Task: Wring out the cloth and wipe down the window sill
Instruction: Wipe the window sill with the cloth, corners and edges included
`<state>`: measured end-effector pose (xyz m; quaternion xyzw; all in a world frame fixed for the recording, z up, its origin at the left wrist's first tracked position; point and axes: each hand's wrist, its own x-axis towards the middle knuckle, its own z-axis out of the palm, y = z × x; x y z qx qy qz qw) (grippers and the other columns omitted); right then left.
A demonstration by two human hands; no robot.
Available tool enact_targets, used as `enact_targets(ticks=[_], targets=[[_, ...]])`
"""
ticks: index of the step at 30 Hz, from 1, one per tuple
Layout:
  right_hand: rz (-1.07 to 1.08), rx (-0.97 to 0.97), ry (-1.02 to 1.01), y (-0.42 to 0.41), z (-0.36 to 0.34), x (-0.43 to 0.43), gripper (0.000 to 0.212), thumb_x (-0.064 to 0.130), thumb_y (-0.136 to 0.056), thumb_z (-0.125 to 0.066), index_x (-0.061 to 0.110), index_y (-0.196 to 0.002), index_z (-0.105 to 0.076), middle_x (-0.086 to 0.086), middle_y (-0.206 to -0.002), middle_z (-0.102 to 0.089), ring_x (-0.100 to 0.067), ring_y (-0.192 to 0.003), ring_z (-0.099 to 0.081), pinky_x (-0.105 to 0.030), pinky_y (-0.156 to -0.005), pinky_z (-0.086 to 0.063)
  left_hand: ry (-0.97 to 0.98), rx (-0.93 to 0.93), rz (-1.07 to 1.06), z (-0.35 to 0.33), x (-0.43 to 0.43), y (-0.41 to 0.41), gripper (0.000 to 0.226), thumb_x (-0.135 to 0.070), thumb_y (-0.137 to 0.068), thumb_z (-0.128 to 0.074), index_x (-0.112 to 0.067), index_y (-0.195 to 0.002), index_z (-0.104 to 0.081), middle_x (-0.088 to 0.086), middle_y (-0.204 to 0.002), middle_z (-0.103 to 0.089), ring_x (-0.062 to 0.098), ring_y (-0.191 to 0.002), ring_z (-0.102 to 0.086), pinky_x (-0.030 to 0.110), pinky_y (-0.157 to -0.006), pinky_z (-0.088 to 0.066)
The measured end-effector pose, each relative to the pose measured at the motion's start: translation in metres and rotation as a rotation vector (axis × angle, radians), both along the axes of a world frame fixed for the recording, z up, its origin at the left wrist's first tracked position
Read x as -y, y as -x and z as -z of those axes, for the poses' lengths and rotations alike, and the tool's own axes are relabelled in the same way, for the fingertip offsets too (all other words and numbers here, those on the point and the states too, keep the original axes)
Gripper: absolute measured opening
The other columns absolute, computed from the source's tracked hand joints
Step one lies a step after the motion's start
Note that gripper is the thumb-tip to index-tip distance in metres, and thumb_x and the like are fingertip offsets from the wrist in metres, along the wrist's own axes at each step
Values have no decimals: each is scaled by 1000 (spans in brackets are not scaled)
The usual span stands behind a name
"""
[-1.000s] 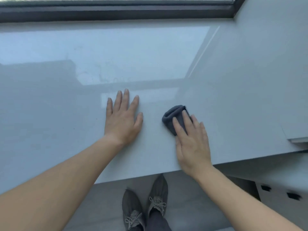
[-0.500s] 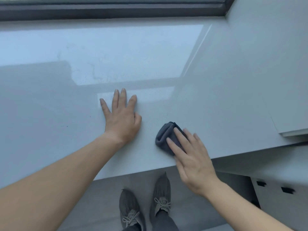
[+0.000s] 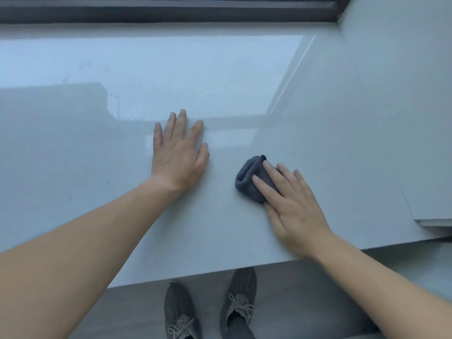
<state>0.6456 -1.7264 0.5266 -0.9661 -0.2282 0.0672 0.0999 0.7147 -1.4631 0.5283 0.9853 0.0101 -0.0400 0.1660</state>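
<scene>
Dark grey cloth [image 3: 247,178] is lying folded into a small bundle on the pale, glossy window sill [image 3: 97,204], near its front edge and a little to the right of the middle of the head view. The right hand [image 3: 293,211] is lying flat on top of it. Its fingers [image 3: 267,185] are stretching out straight and close together, pressing the cloth down on the sill and not curling round it. The rolled edge of the cloth is showing beyond the fingertips. The left hand [image 3: 177,155] is resting palm down on the bare sill, near the cloth on its left but apart from it, with its fingers [image 3: 171,126] straight and slightly spread. Both bare forearms are reaching in from the bottom corners. A dark window frame [image 3: 171,11] is running along the far side of the sill, and a pale wall [image 3: 403,94] is rising at the right. Below the front edge, two grey laced shoes [image 3: 181,314] are standing on a grey floor [image 3: 122,314].
</scene>
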Motion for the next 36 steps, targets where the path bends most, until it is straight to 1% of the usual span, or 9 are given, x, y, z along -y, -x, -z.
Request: enact_targets(ticks=[5, 8, 10, 12, 18, 24, 26, 30, 36], targets=[[438, 5, -43, -81, 0, -24, 56, 32, -101, -33, 33, -155, -20, 3, -166, -5, -26, -151, -7, -48, -123, -3, -68, -19, -5, 7, 1, -2, 65, -51, -94, -22, -29, -156, -18, 4, -167, 0, 19, -152, 10, 47, -122, 8], [236, 40, -26, -70, 3, -54, 56, 33, -100, -35, 32, -155, -24, 1, -166, -9, -29, -151, -11, -51, -122, -7, -62, -12, -20, 5, 3, -1, 64, -50, -96, -25, -30, -155, -19, 3, -167, 0, 17, -152, 9, 45, -122, 8], [30, 24, -21, -65, 4, -50, 55, 33, -99, -36, 30, -153, -30, 0, -165, -15, -31, -149, -16, -52, -122, -11, -57, -15, -24, 5, 3, -2, 63, -50, -96, -24, -30, -155, -20, 2, -167, 0, 16, -152, 9, 45, -122, 8], [-59, -10, -3, -85, 4, -34, 55, 35, -98, -32, 31, -152, -31, 1, -165, -16, -31, -149, -18, -51, -121, -11, -57, -17, -27, 4, 2, -2, 63, -48, -96, -25, -30, -155, -20, 2, -167, -1, 16, -152, 9, 44, -122, 8], [367, 20, -31, -156, 0, -36, 56, 30, -101, -35, 34, -155, -21, 2, -166, -6, -28, -151, -8, -48, -122, -4, -45, -9, -33, 2, 2, -2, 63, -48, -95, -26, -30, -155, -24, 1, -167, -4, 15, -152, 7, 43, -123, 7], [-143, 8, -27, -136, 3, -41, 57, 29, -97, -40, 31, -153, -31, 1, -165, -16, -32, -149, -17, -52, -121, -10, -69, 11, -41, 4, 3, -3, 63, -48, -93, -26, -28, -154, -28, 2, -166, -9, 17, -153, 2, 45, -123, 3], [-60, 21, -3, -170, 3, -32, 57, 29, -96, -37, 31, -153, -31, 1, -165, -16, -31, -149, -18, -52, -121, -10, -83, 9, -38, 5, 3, -4, 64, -48, -93, -26, -28, -154, -29, 3, -166, -9, 18, -153, 1, 46, -123, 2], [328, 19, -41, -213, 0, -46, 56, 29, -100, -35, 34, -155, -23, 2, -166, -8, -29, -150, -10, -50, -122, -6, -85, 0, -30, 4, 4, -4, 64, -48, -94, -26, -27, -154, -28, 5, -166, -9, 19, -153, 1, 47, -123, 0], [-111, 7, -1, -180, 2, -52, 54, 37, -99, -33, 32, -153, -29, 3, -165, -14, -30, -150, -15, -51, -121, -9, -93, 18, -33, 3, 4, -3, 62, -46, -93, -32, -22, -150, -37, 8, -163, -21, 25, -152, -13, 49, -122, -8]])
